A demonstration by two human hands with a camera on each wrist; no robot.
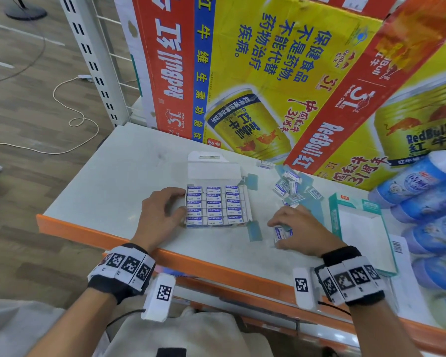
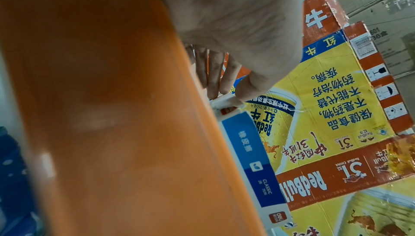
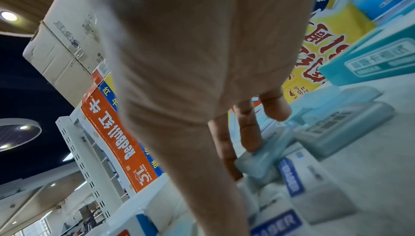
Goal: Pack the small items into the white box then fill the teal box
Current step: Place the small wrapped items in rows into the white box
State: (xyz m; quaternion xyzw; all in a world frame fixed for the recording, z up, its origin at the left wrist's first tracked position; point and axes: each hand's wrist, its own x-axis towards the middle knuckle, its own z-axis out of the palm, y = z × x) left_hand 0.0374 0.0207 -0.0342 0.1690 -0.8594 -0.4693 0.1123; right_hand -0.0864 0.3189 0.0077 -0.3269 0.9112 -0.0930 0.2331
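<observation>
Shelf: pale grey-white top (image 1: 119, 176) with an orange front edge (image 1: 216, 266).
Middle: white box (image 1: 218, 206), lid open, erasers in rows inside.
Right of it: loose erasers (image 1: 290, 185) in a scattered heap, among pale blue flat pieces (image 1: 254, 231).
Far right: teal box (image 1: 358, 228), open.
Rear: Red Bull cartons (image 1: 255, 73).
Right edge: blue bottles (image 1: 422, 202) lying stacked.
</observation>
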